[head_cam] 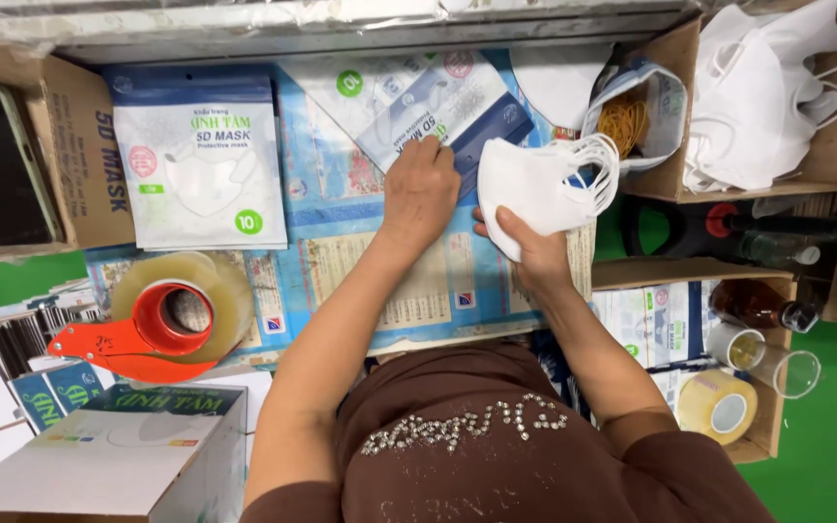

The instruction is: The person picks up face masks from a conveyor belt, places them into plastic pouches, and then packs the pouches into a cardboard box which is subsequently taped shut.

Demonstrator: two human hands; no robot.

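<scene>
Gripping a stack of white masks point(535, 184) right of centre, the right hand point(533, 254) is closed around it. The left hand point(420, 189) presses flat on a blue-and-white pouch point(448, 102) at upper centre. A matching pouch stack point(201, 160) sits upper left; an orange tape dispenser point(152, 329) lies lower left.

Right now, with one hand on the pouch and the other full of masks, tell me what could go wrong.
1. The right hand pinches the stack of white masks only at its lower corner, so the stack might fan out or slip.
2. The ear loops hang loose and could snag on the pouch under the left hand.
3. The tape dispenser sits beside the left forearm and might get knocked.
</scene>
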